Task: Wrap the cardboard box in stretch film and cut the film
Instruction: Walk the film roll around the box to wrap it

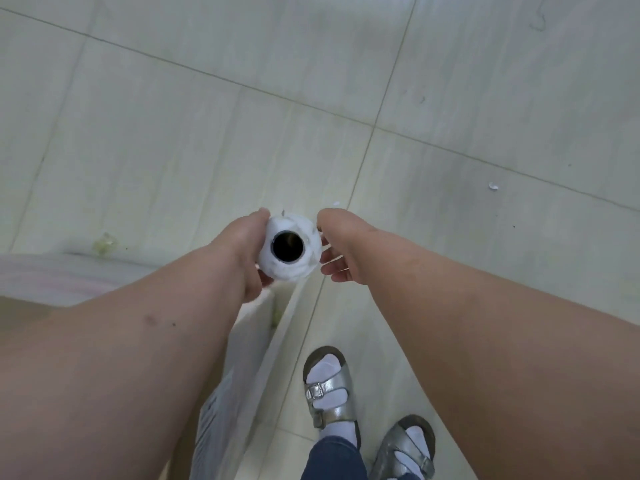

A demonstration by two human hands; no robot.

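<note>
the film roll [289, 249] looks white and crinkled at its end, faintly glossy. film on the box [221, 403] is translucent, streaky. floor tiles [173, 133] are pale, smooth, softly shiny. sandals [327, 393] gleam metallic silver over white cloth socks.

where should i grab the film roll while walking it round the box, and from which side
Grip the film roll by its round sides near the top end, one hand from each side, as the left hand does now. It stands upright with its hollow core facing up, so palms on opposite sides probably steady it while film pays off toward the cardboard box. The right hand is beside it, fingers relaxed.
</note>
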